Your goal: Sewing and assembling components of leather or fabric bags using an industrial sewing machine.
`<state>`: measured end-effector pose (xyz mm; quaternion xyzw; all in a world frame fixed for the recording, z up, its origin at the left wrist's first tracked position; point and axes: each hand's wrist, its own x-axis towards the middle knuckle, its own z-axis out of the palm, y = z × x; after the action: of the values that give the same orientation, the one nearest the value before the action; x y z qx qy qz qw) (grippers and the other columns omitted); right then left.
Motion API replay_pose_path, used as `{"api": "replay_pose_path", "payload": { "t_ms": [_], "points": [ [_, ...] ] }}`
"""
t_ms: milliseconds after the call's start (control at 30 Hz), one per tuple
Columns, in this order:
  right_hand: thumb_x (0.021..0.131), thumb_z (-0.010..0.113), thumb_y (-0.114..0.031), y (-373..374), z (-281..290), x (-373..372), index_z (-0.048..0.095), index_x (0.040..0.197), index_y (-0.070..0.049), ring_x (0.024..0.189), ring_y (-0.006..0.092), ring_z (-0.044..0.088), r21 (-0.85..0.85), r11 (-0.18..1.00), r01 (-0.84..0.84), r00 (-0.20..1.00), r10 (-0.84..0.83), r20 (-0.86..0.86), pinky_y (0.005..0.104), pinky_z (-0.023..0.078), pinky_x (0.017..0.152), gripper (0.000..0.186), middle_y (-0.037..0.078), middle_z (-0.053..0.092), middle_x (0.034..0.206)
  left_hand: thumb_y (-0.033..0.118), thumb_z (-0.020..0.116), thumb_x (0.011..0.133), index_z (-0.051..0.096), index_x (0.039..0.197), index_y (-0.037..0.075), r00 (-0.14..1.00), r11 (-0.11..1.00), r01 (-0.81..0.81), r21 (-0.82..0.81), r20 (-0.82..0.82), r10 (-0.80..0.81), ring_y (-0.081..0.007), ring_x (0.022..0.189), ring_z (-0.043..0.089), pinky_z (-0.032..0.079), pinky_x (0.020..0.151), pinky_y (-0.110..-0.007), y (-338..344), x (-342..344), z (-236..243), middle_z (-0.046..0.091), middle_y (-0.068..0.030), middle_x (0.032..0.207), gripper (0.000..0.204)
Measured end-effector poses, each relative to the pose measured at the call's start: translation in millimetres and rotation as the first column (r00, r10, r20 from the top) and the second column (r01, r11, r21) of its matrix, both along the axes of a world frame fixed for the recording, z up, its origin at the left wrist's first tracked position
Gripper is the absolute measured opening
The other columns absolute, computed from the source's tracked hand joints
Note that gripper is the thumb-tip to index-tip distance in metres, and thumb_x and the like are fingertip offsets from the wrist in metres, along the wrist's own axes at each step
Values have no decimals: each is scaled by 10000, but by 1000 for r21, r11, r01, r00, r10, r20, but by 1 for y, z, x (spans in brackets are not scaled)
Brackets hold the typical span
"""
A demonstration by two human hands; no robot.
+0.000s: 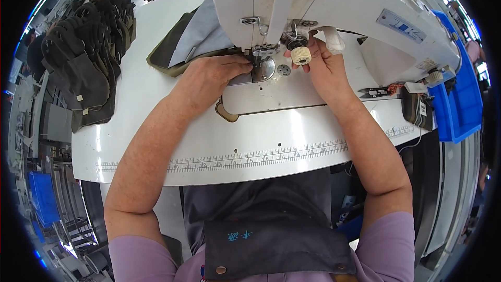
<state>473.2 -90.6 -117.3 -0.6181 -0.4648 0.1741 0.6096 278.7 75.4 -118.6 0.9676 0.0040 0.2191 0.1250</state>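
On the white sewing machine's bed, my left hand point(211, 78) has its fingers bunched together at the needle area, holding the edge of a dark olive fabric piece point(163, 47) with a light grey lining. That piece spreads out behind and left of the hand. The presser foot point(255, 60) stands right at my left fingertips, beside a round metal plate point(265, 69). My right hand point(329, 70) is closed around the cream ribbed knob point(300, 56) area under the machine head. Its curled fingers are partly behind the knob, so what they grip, if anything, is hidden.
A heap of dark cut fabric pieces point(86, 68) hangs at the table's left. Thread snips point(377, 92) and a dark fabric bundle point(417, 109) lie at right, beside a blue bin point(459, 107). A printed ruler point(261, 159) runs along the front edge. The machine head point(360, 0) overhangs the bed.
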Motion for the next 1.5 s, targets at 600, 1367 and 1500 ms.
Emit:
{"api": "replay_pose_path", "payload": {
  "t_ms": [600, 1367, 1500],
  "points": [
    [1074, 466, -351, -3, -4, 3, 710, 968, -33, 719, 90, 513, -358, 932, -60, 977, 128, 170, 251, 406, 651, 415, 1, 606, 765, 517, 726, 861, 601, 1407, 190, 868, 886, -420, 197, -198, 455, -311, 1408, 452, 387, 1144, -401, 21, -1, 11, 493, -103, 1515, 648],
    [924, 705, -198, -41, 18, -57, 721, 990, -21, 728, 265, 594, -304, 918, -255, 712, 391, 583, 365, 478, 668, 189, 120, 645, 838, 671, 774, 707, 622, 1312, 34, 791, 783, -587, 205, -62, 609, -313, 1057, 695, 525, 907, -424, -112, -184, 53, 678, -164, 1272, 892],
    [848, 750, -167, -67, 2, -107, 722, 1038, -67, 903, 290, 603, -143, 983, -118, 710, 184, 680, 417, 457, 799, 216, 101, 652, 1029, 467, 814, 775, 620, 1303, 28, 821, 810, -571, 135, 65, 568, -338, 1161, 644, 480, 963, -432, -58, -174, 27, 672, -143, 1283, 713]
  ]
}}
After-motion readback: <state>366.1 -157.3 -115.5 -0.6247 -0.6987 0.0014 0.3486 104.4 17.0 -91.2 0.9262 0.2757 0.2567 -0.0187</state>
